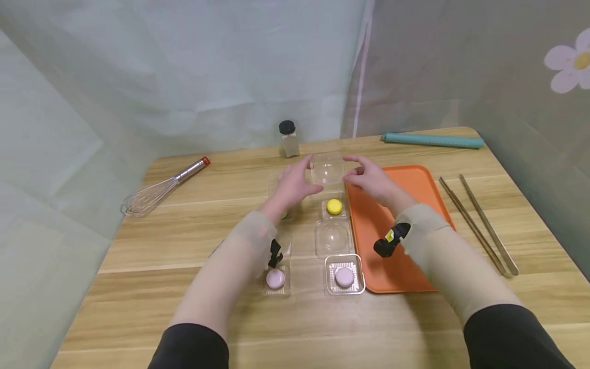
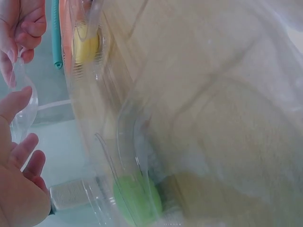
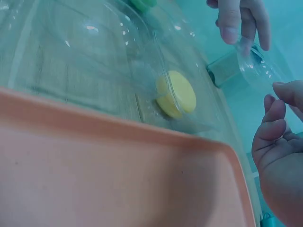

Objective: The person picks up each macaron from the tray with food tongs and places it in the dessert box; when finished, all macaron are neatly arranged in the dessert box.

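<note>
Both hands are at a clear plastic lid [image 1: 328,169], raised behind a clear box holding a yellow macaron [image 1: 334,207]. My left hand [image 1: 295,183] holds the lid's left side, the thumb spread away from the fingers. At the opposite edge, my right hand [image 1: 369,177] pinches it between thumb and curled fingers, as the right wrist view shows. Under my left wrist sits a green macaron [image 2: 137,199] in another clear box, partly hidden in the head view. Nearer me are two more clear boxes, each with a purple macaron [image 1: 344,277]; a second clear lid [image 1: 333,238] lies behind the right one.
An orange tray [image 1: 382,277] lies under my right forearm, with metal tongs [image 1: 479,225] to its right. A teal rod [image 1: 433,140] is at the back right. A black-capped jar [image 1: 289,139] stands at the back, and a whisk [image 1: 163,188] lies at the left.
</note>
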